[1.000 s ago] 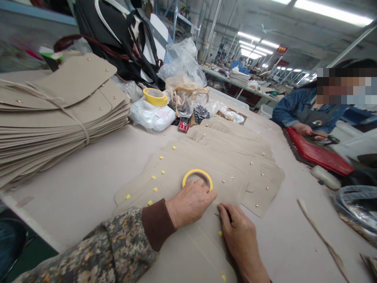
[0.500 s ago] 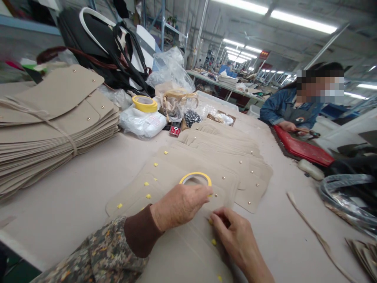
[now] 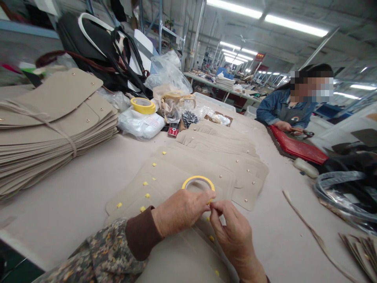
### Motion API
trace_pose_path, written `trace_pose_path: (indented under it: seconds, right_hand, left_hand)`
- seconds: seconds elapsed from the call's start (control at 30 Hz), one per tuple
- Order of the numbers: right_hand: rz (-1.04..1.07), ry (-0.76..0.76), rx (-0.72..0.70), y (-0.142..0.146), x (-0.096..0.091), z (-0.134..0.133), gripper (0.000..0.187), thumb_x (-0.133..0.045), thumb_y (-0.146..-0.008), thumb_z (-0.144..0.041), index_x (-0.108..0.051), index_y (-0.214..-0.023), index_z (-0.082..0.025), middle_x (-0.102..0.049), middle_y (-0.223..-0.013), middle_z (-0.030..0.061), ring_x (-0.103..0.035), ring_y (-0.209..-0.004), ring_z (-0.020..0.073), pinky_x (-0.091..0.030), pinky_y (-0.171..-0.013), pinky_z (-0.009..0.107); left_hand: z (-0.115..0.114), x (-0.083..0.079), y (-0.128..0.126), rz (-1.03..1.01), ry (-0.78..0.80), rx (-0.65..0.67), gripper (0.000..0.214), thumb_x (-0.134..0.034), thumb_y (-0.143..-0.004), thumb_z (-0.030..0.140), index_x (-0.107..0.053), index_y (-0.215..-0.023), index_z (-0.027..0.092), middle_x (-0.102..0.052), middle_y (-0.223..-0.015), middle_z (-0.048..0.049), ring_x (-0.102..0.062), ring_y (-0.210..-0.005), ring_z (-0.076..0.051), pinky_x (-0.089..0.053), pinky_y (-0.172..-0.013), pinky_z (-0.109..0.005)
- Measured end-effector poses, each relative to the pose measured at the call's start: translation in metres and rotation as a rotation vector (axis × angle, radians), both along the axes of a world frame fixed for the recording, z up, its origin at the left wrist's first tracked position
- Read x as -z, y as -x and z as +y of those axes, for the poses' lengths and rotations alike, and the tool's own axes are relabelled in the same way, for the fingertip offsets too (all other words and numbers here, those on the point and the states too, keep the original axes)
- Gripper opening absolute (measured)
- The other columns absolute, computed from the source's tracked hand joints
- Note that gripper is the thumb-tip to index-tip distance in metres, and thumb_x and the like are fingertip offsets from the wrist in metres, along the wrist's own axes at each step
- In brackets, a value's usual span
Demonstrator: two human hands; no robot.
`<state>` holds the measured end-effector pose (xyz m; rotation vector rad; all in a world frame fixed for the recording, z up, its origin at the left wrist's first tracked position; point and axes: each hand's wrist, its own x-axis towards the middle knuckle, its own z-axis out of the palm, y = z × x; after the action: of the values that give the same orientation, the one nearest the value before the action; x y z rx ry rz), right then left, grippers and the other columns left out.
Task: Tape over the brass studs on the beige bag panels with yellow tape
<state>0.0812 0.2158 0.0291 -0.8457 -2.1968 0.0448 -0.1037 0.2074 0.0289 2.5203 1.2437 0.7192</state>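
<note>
My left hand (image 3: 181, 210) is closed on a roll of yellow tape (image 3: 198, 179), which stands up above its fingers. Thumb and forefinger of my right hand (image 3: 232, 228) pinch together against the tape's near edge, touching my left fingertips. Under both hands lie overlapping beige leather-like panels (image 3: 176, 173), some with small metal rivets. Bits of yellow tape (image 3: 147, 195) dot the panels on the left, and more (image 3: 211, 238) show beside my right hand. My wrists and forearms cover part of the nearest panel.
A tied stack of beige panels (image 3: 44, 129) stands at left. Behind are another yellow tape roll (image 3: 143, 105) on a plastic-wrapped bundle (image 3: 141, 125) and a black bag (image 3: 85, 43). At right are a strap (image 3: 312, 232) and a co-worker (image 3: 282, 110) by a red pad (image 3: 297, 145).
My right hand has moved up from the panel's edge to the tape roll and now meets my left fingertips. The roll has shifted slightly right and down in view.
</note>
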Motion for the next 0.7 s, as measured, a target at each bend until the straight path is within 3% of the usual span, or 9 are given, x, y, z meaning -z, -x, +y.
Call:
trace_pose_path:
  seconds: [0.1,0.2,0.27,0.4,0.47,0.6,0.7]
  right_hand:
    - [0.018,-0.034,0.051,0.003,0.000,-0.002,0.015,-0.050,-0.089,-0.012,-0.062,-0.085,-0.020,-0.064,-0.064,-0.0010,-0.061,-0.055,0.0108,-0.049,-0.058,0.020]
    - [0.080,0.028,0.085,0.006,0.002,-0.003,0.012,-0.055,-0.086,-0.019,-0.066,-0.082,-0.020,-0.064,-0.060,-0.0020,-0.061,-0.051,0.0103,-0.049,-0.055,0.019]
    - [0.145,0.190,0.154,0.008,0.004,-0.001,0.013,-0.058,-0.083,-0.026,-0.069,-0.078,-0.021,-0.065,-0.059,-0.0015,-0.061,-0.048,0.0112,-0.050,-0.053,0.020]
    - [0.367,0.742,0.273,0.005,0.006,0.010,0.026,-0.064,-0.078,-0.043,-0.071,-0.075,-0.018,-0.065,-0.054,0.0003,-0.060,-0.047,0.0148,-0.051,-0.047,0.023]
    - [0.506,0.906,0.317,0.001,0.008,0.018,0.033,-0.068,-0.072,-0.048,-0.070,-0.073,-0.016,-0.063,-0.052,0.0007,-0.058,-0.046,0.0148,-0.050,-0.044,0.024]
    - [0.577,1.038,0.342,-0.010,0.017,0.033,0.044,-0.073,-0.067,-0.053,-0.071,-0.082,-0.012,-0.066,-0.059,0.0032,-0.059,-0.050,0.0148,-0.051,-0.047,0.026]
    - [0.492,1.013,0.324,-0.013,0.024,0.037,0.047,-0.070,-0.071,-0.056,-0.072,-0.085,-0.011,-0.066,-0.061,0.0038,-0.060,-0.052,0.0153,-0.052,-0.051,0.027]
  left_hand:
    - [0.001,-0.003,0.001,0.013,-0.004,0.008,0.011,-0.040,-0.101,0.021,-0.048,-0.107,0.017,-0.066,-0.093,-0.0040,-0.066,-0.083,-0.018,-0.050,-0.068,-0.026]
    - [0.001,-0.007,0.002,0.073,-0.006,-0.028,0.009,-0.041,-0.099,0.020,-0.050,-0.099,0.018,-0.064,-0.091,-0.0029,-0.063,-0.080,-0.017,-0.048,-0.066,-0.026]
    - [0.000,-0.009,0.001,0.128,-0.009,-0.062,0.006,-0.045,-0.096,0.018,-0.050,-0.098,0.019,-0.063,-0.088,-0.0021,-0.062,-0.076,-0.017,-0.047,-0.062,-0.026]
    - [-0.004,-0.009,-0.002,0.161,-0.079,-0.070,0.010,-0.047,-0.092,0.017,-0.051,-0.100,0.020,-0.059,-0.083,-0.0018,-0.057,-0.069,-0.018,-0.042,-0.053,-0.027]
    - [-0.004,-0.006,-0.003,0.158,-0.104,-0.093,0.010,-0.045,-0.093,0.016,-0.051,-0.100,0.020,-0.058,-0.082,-0.0017,-0.056,-0.068,-0.017,-0.041,-0.053,-0.026]
    - [0.000,0.002,-0.004,0.277,-0.075,-0.154,0.007,-0.045,-0.096,0.016,-0.052,-0.095,0.019,-0.058,-0.083,-0.0028,-0.056,-0.074,-0.019,-0.045,-0.060,-0.028]
    - [0.003,0.006,-0.006,0.348,-0.030,-0.149,0.005,-0.048,-0.096,0.017,-0.052,-0.093,0.019,-0.057,-0.086,-0.0038,-0.055,-0.081,-0.021,-0.046,-0.061,-0.029]
